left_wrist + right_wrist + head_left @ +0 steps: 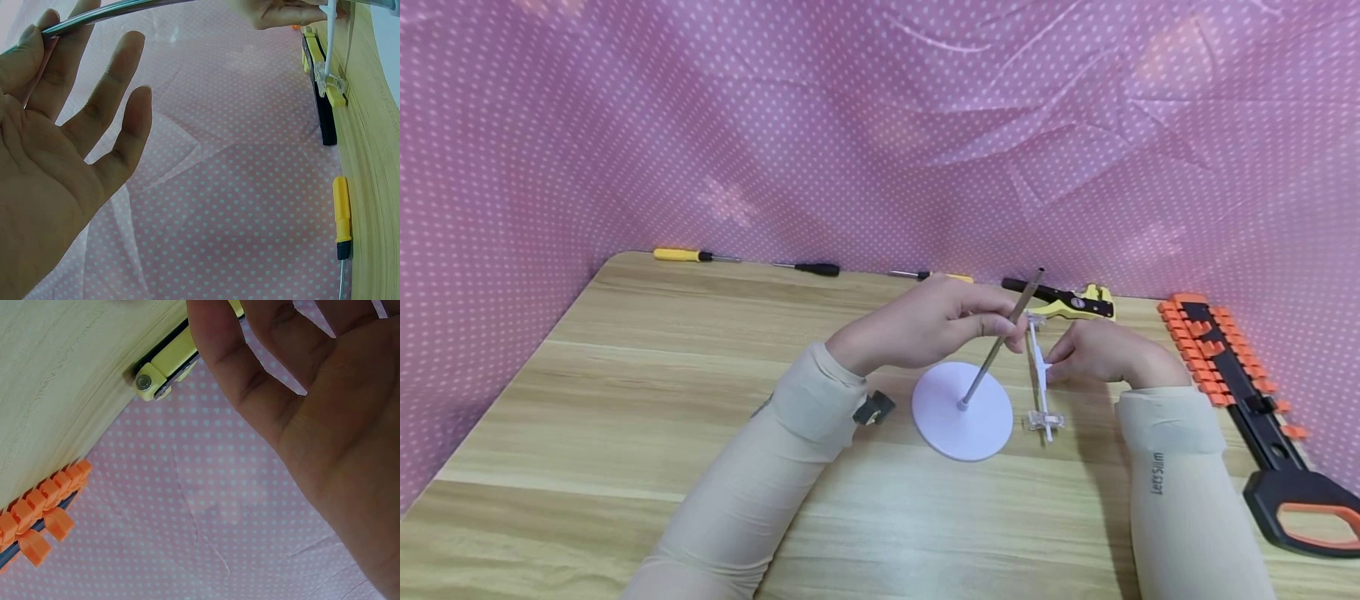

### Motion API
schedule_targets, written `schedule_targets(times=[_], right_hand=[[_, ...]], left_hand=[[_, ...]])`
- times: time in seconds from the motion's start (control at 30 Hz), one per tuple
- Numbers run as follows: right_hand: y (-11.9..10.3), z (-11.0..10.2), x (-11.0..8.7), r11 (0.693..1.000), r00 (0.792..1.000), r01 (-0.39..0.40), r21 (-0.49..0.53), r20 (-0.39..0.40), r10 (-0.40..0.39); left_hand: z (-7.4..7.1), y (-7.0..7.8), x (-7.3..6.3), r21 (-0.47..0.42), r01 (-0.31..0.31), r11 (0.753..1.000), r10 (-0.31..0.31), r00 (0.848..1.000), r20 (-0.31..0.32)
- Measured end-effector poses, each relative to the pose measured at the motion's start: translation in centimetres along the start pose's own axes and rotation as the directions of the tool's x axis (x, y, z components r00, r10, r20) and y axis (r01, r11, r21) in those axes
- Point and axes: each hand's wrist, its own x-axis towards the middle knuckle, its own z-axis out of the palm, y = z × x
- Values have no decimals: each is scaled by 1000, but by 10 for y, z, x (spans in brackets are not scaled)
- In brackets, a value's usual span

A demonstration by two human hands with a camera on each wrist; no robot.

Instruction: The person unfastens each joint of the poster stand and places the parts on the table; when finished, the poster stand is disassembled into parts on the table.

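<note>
In the head view my left hand [917, 325] pinches a thin metal rod [985, 367] between thumb and fingers, near its upper end. The rod's lower end joins a round white base [947, 429], tilted in view. The left wrist view shows the rod [112, 11] across the thumb and fingertips, with the other fingers of the left hand [62, 156] spread. My right hand [1097, 354] pinches a slim white bar [1041, 387] by its middle. Clear plastic clips [1043, 421] sit at both ends of the bar. In the right wrist view the fingertips are cut off.
A small dark piece [874, 408] lies by the left forearm. Along the back edge are a yellow screwdriver [677, 254], a black one [816, 269] and another partly behind the left hand. Yellow-black wire strippers [1078, 302] lie behind the bar. An orange-and-black rack [1232, 367] is at right.
</note>
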Motion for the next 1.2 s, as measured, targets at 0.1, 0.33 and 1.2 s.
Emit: schedule_targets(times=[0.1, 0.33, 1.2], right_hand=[[-1, -1, -1, 1000, 1000, -6, 3, 6, 5], [-1, -1, -1, 1000, 1000, -15, 12, 11, 15], [-1, -3, -5, 1000, 1000, 2, 15, -1, -2]], left_hand=[[0, 0, 0, 0, -1, 1000, 1, 1000, 0], [0, 0, 0, -4, 0, 1000, 0, 1000, -1], [0, 1, 1, 7, -5, 1000, 5, 1000, -1]])
